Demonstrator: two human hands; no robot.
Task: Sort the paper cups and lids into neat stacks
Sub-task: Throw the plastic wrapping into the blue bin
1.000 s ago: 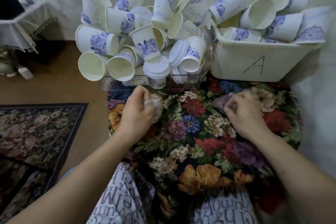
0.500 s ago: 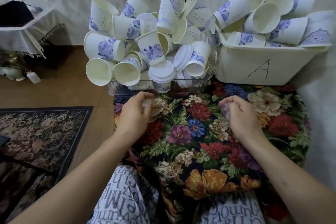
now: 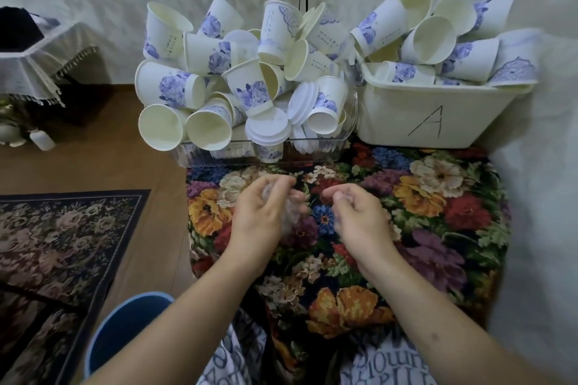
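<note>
Many white paper cups (image 3: 247,87) with blue flower prints lie jumbled in a clear tray (image 3: 350,122), along with white lids (image 3: 269,130) and a second bunch of lids (image 3: 301,103) on edge. More cups (image 3: 469,56) fill a white bin marked "A" (image 3: 431,122) to the right. In front of the tray, over the floral cloth (image 3: 422,212), my left hand (image 3: 259,216) grips a crumpled piece of clear plastic wrap (image 3: 292,212). My right hand (image 3: 356,216) is close beside it, fingers curled and pinching the wrap's other end.
A blue bucket (image 3: 125,325) stands by my left forearm. A dark patterned rug (image 3: 62,244) covers the floor at left. A small table with a lace cloth (image 3: 34,69) and a white bottle (image 3: 42,139) are at the far left. A wall stands behind the containers.
Both hands have lifted off the cloth and come closer together at the middle, still on the clear plastic. The view has tilted down, and the blue bucket now shows.
</note>
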